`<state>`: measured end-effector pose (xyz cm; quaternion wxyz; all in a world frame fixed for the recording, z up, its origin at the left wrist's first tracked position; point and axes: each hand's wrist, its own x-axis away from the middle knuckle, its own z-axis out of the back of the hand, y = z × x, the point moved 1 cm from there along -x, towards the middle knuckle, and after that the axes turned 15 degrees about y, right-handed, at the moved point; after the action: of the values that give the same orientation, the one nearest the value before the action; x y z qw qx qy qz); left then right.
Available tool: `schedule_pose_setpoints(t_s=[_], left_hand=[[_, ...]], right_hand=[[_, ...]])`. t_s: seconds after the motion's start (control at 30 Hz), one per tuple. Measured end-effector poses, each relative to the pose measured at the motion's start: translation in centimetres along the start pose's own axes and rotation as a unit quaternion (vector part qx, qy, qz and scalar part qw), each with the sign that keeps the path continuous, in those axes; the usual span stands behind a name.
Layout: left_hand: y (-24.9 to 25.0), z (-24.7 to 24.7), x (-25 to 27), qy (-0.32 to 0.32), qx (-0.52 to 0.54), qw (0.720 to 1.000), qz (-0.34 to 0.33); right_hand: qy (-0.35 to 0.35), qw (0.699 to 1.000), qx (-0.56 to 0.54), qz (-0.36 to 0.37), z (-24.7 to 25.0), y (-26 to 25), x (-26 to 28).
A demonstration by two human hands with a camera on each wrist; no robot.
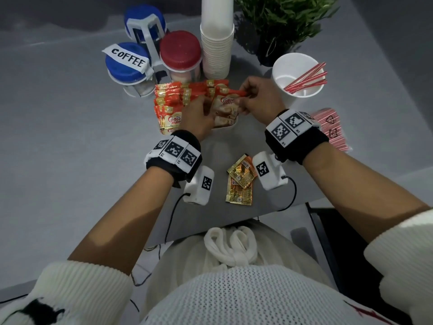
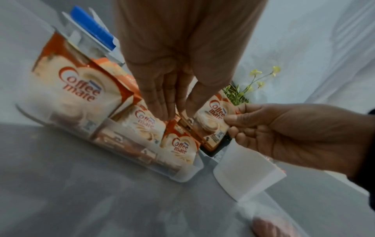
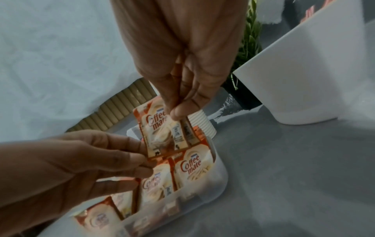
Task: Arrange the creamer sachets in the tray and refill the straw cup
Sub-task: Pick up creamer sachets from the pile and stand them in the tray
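A clear tray [image 1: 225, 126] holds rows of upright orange-and-cream Coffee mate sachets [image 1: 171, 102]. My right hand [image 1: 241, 97] pinches the top of one sachet [image 3: 160, 133] between thumb and fingers, just above the tray's right end. My left hand [image 1: 206, 106] reaches in from the left with nearly straight fingers [image 2: 162, 112]. They touch the standing sachets and the held sachet's lower left corner. Two more sachets [image 1: 241, 181] lie gold side up on the table between my wrists. The white straw cup [image 1: 296, 76] at the right holds several red-striped straws [image 1: 307, 78].
A pack of striped straws [image 1: 332, 127] lies right of my right wrist. Behind the tray stand two blue-lidded jars [image 1: 126, 64], a red-lidded jar [image 1: 180, 52], a tall stack of paper cups [image 1: 216, 43] and a potted plant [image 1: 281, 22]. The table's near edge [image 1: 234, 221] is close to my body.
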<state>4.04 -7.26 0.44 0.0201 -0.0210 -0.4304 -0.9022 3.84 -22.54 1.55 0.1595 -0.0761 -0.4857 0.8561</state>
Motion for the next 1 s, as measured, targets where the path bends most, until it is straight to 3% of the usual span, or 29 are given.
schedule_pose_setpoints(t_s=[0.17,0.4,0.6,1.0], left_hand=[[-0.6,0.0,0.1,-0.004,-0.082,0.996,-0.023],[-1.0,-1.2,-0.3,-0.029,-0.198,0.978,-0.054],[-1.1,-2.0,-0.6,-0.022,-0.236,0.971,-0.045],[-1.2,-0.8,-0.7,-0.033,-0.257,0.965,-0.048]], right_hand=[[-0.004,0.995,0.093,0.048,-1.1,0.2,-0.6],[-0.079,0.966,0.213,0.120,-2.1,0.7,-0.3],[-0.121,0.951,0.249,0.139,-2.8,0.7,-0.5],[-0.121,0.931,0.296,0.175,-3.5,0.7,-1.0]])
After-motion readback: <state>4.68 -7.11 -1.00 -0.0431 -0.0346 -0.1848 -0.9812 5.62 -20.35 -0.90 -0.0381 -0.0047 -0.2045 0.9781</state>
